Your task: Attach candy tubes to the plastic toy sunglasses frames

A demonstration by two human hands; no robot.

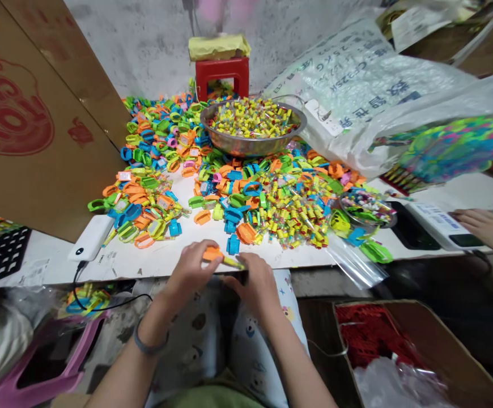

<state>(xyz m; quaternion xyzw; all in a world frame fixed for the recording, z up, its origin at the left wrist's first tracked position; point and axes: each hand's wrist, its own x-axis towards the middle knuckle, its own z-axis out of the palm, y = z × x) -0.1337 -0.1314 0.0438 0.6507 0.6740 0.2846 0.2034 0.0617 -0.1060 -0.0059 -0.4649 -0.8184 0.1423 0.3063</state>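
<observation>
My left hand (193,269) is closed on an orange plastic toy piece (212,254) over the front edge of the white table. A thin yellow-green piece (233,262) reaches from the orange one towards my right hand (257,280), whose fingertips are at its far end. Just beyond my hands lies a blue toy piece (233,245). Behind it spread loose orange, green and blue pieces (229,198) and a heap of small yellow tubes (297,212). A metal bowl (250,146) holds many more yellow tubes.
A large cardboard box (46,113) stands at the left, near a white power bank (91,238). At the back is a red stool (222,71). Another person's hand (487,226) rests by a white device (437,224) and black phone (414,225). An open carton (454,351) sits lower right.
</observation>
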